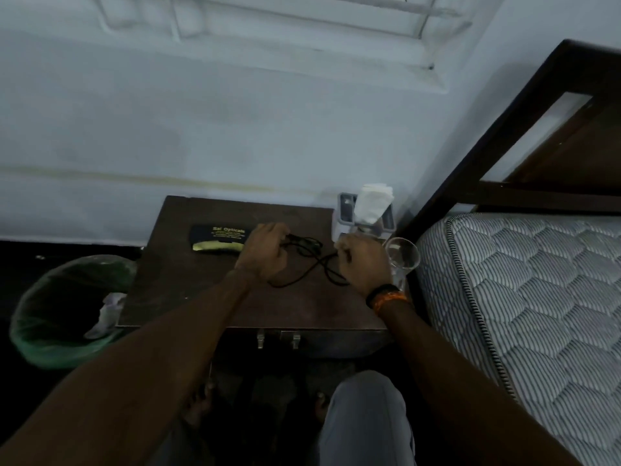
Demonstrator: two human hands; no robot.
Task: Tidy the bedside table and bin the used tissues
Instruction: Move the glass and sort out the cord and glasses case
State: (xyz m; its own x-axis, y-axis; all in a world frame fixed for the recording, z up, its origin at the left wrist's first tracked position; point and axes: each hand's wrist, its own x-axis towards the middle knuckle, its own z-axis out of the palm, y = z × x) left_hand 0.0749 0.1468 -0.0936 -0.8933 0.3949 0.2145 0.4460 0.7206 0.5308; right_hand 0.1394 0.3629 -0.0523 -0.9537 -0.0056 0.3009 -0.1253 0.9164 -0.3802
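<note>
While both arms are reaching in from the near edge of the bedside table, the hands are working a thin black cord that's lying in loops around the middle of the top. Left hand is curled closed over one end of it, right hand is pinched shut on the other end, and the two hands are sitting a bit apart with the slack crossing between them. My guess is the cord's getting wound up.

Risk-wise: an empty drinking glass is standing right against the right hand at the table's right edge, beside the mattress. One careless tug and that wrist is knocking it over.

Further back, a black glasses case is lying just beside the left hand, and at the far right corner a holder is carrying folded tissues, clean-looking ones.

Off the left edge, the green-lined bin is on the floor with crumpled tissue already in it, so that part's looking done.
</note>
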